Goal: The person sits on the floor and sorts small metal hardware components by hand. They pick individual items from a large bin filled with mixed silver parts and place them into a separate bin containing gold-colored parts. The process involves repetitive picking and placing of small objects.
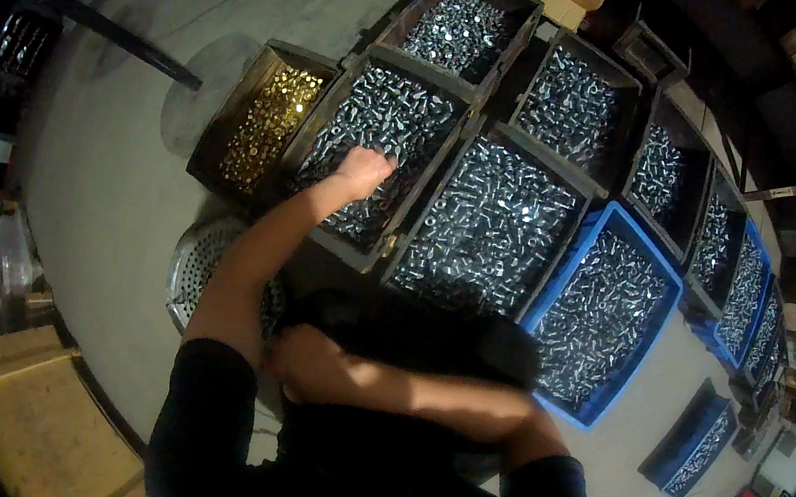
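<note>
The left hand [364,172], fingers curled, meets small silver metal fittings [389,110] lying beneath and around it in a dark rectangular box [348,252]; whether it clamps any, I cannot tell. The right hand [303,363], grip unclear, is near a round perforated metal basket [191,269].

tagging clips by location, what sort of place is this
Probably a workshop or storeroom for metal hardware: dark bins and a blue crate full of small silvery metal parts, plus brass-coloured pieces in another bin, all set out close together.
</note>
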A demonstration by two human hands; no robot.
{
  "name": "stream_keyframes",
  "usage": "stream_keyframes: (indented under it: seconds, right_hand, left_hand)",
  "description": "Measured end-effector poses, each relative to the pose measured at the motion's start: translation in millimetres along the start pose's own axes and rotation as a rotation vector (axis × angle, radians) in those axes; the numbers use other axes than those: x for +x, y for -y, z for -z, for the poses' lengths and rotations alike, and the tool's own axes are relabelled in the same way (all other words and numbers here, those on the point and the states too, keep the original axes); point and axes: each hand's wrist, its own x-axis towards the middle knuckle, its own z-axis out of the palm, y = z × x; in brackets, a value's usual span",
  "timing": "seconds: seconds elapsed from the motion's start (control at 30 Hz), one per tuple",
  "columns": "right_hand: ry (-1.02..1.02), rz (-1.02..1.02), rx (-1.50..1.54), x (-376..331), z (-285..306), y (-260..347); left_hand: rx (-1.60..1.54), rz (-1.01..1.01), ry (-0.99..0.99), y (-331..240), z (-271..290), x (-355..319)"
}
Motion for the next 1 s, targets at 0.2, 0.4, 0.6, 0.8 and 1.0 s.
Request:
stream_keyframes:
  seconds: [0.2,0.4,0.6,0.8,1.0]
  right_hand:
    - [0.056,-0.012,0.011,1.0,6.0,-1.0]
    - [0.016,-0.046,0.062,0.9,6.3,-1.7]
    - [0.183,-0.053,0.019,4.9,23.7,0.0]
    - [0.193,-0.073,-0.007,5.2,25.5,2.3]
    - [0.187,-0.075,-0.007,4.7,9.8,1.4]
  left_hand:
    - [-0.102,0.013,0.063,1.5,3.9,8.2]
    - [-0.05,0.035,0.061,-0.6,1.2,5.8]
    - [0.012,-0.003,0.011,-4.5,-12.1,10.5]
    - [-0.233,0.166,-0.018,8.6,7.6,10.7]
    - [-0.698,0.264,-0.248,39.5,-10.1,-7.6]
